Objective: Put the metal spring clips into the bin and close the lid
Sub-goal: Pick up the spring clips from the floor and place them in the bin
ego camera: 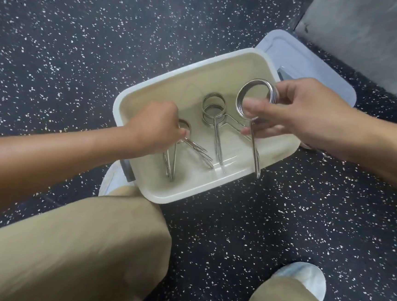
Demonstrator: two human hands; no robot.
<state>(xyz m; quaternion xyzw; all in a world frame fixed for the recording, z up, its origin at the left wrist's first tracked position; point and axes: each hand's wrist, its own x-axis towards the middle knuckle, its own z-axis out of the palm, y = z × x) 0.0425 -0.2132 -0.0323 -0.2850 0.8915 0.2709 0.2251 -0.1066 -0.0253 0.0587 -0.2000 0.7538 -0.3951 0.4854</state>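
Three metal spring clips in view, all at the centre of the frame, in or over an open cream bin [134, 99] on a dark speckled floor [59, 30]. Left hand [157, 128] down inside the bin at its left side, fingers curled tight around the coil of the left clip [188, 147], handles of that clip splayed toward the lower edge of the frame and resting on the bin bottom. Middle clip [214, 113] lying free on the bin floor, coil toward the top of the frame, one handle pointing down-frame, the other angled right, touched by neither hand. Right hand [299, 113] at centre right, above the bin's right part, thumb and fingers pinching the coil of the right clip [254, 100], coil raised and facing the camera, one long handle hanging down across the near rim. Whether the tip of that handle touches the rim, impossible to tell. Pale blue-white lid [320, 65] off the bin, lying flat behind and partly under it at upper right, near a grey wall [371, 33]. Khaki-trousered knees [76, 247] filling the lower part of the frame, with light shoe covers [306, 277] at lower right.
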